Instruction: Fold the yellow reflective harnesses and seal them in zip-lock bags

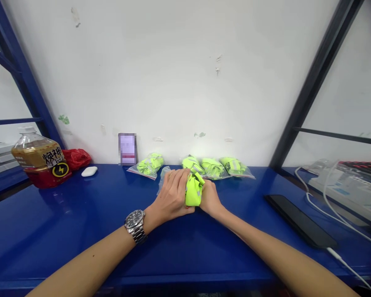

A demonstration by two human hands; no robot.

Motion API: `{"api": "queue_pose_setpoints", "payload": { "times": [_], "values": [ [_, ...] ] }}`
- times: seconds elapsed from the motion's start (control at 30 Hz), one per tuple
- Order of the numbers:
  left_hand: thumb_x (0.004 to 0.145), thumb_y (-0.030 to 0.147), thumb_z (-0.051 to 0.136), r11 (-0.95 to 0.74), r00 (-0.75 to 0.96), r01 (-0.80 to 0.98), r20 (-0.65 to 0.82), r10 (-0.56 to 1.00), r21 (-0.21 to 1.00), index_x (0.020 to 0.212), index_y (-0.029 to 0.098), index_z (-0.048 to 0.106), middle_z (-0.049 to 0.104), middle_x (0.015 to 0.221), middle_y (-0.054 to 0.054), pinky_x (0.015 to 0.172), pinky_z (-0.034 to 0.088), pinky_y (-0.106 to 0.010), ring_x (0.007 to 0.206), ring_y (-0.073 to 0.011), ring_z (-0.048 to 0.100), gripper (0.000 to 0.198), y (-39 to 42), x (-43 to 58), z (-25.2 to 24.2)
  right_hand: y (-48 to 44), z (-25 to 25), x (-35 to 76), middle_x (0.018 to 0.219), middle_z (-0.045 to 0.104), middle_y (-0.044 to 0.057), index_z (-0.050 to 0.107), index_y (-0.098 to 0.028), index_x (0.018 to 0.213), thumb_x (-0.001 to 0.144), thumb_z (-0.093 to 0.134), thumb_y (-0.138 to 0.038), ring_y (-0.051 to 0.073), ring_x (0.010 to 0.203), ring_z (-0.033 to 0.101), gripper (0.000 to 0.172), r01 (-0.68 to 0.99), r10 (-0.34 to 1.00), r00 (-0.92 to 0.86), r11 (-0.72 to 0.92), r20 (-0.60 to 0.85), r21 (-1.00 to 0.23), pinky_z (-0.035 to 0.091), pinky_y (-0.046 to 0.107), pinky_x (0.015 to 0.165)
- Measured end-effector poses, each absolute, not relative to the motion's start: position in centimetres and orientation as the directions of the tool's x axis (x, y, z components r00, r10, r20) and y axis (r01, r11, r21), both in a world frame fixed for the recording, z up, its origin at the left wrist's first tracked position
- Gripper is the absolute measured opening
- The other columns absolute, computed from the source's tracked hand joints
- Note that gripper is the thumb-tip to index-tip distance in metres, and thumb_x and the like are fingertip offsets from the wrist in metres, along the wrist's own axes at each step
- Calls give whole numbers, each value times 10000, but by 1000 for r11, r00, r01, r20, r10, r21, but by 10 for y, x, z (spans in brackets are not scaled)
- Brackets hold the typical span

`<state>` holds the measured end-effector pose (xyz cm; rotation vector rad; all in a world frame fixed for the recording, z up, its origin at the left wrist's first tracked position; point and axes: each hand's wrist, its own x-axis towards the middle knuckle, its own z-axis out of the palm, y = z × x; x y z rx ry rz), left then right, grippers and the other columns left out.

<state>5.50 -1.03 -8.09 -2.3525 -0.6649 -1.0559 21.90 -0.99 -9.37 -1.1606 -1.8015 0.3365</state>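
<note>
My left hand [173,194], with a metal watch [135,222] on its wrist, is wrapped round a folded neon-yellow reflective vest [193,192]. The bundle shows silvery strips and is held just above the blue table. Part of a clear plastic bag [162,178] sticks out behind the left fingers. My right hand [210,197] is closed against the vest's right side, its fingertips hidden behind the fabric. Beyond my hands, similar vests lie in clear bags near the wall: one bagged vest [150,164] at left, and three more bagged vests [213,168] at right.
A large drink bottle [41,161], a red plastic bag [77,159] and a white earbud case [89,171] stand at left. A phone [127,149] leans on the wall. Another phone [299,220] with a white cable [335,253] lies right, near power strips [340,187].
</note>
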Motion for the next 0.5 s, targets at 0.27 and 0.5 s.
{"api": "queue_pose_setpoints", "payload": {
  "times": [0.27, 0.5],
  "values": [
    [648, 418, 686, -796, 520, 600, 797, 309, -82, 1342, 78, 344, 557, 1216, -217, 949, 442, -495, 1134, -359, 537, 845, 1, 51, -82, 6, -84, 228, 691, 573, -24, 579, -160, 718, 630, 673, -190, 137, 642, 500, 132, 352, 771, -427, 624, 473, -698, 441, 250, 610],
    [605, 502, 740, -810, 435, 570, 787, 438, 135, 1319, 106, 361, 551, 1225, -192, 939, 467, -492, 1135, -341, 539, 900, 3, 63, -84, -5, -62, 243, 820, 633, 0, 629, -161, 900, 620, 754, -232, 169, 768, 581, 315, 152, 781, -547, 447, 302, -881, 532, 313, 720]
  ]
}}
